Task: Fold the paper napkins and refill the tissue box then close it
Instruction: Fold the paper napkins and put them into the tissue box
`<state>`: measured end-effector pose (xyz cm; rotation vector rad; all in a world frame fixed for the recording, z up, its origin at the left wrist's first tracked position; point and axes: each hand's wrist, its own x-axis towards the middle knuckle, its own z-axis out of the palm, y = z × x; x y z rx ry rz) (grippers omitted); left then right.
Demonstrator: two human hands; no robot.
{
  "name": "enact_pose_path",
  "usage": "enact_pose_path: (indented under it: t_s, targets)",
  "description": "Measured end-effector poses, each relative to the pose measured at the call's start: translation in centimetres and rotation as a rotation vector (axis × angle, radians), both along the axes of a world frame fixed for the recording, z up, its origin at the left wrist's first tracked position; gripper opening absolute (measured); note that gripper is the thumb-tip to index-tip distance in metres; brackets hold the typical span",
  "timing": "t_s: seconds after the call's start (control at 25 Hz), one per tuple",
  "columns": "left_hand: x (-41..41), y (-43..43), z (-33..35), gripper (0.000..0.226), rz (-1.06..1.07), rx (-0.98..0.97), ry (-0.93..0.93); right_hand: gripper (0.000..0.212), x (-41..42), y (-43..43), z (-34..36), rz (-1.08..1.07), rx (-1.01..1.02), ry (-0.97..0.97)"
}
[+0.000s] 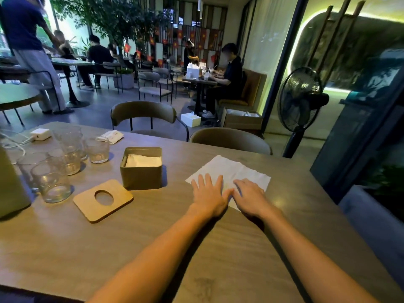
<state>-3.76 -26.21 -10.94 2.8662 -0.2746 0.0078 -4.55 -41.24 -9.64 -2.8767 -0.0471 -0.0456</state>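
A white paper napkin (229, 171) lies unfolded and flat on the wooden table (153, 248), right of centre. My left hand (208, 193) and my right hand (250, 196) rest palm down on its near part, fingers spread, thumbs almost touching. Left of the napkin stands the square metal tissue box (141, 174), its top uncovered, with white folded napkins (143, 161) inside. Its wooden lid (103, 200), with a round hole in the middle, lies flat on the table in front of the box.
Several empty drinking glasses (52, 182) cluster at the left. A white charger (40, 134) with cable and a face mask (110, 136) lie at the far edge. Two chairs (143, 114) face the table's far side. A standing fan (300, 101) is at the right. People sit at other tables behind.
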Motion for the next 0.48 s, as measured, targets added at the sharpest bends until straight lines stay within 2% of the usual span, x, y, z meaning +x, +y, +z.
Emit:
enact_pose_path:
  t_s: [0.16, 0.32, 0.48]
  targets:
    - [1.1, 0.7, -0.1, 0.068, -0.110, 0.103, 0.063, 0.050, -2.3, -0.8, 1.4, -0.014, -0.060, 0.041]
    - [2.2, 4.0, 1.0, 0.064, -0.348, 0.137, 0.143, 0.039, -2.7, -1.3, 2.4, -0.054, 0.027, -0.063]
    - [3.3, 7.3, 2.3, 0.059, -0.420, 0.170, 0.221, 0.041, -2.6, -1.1, 1.7, 0.061, 0.079, -0.085]
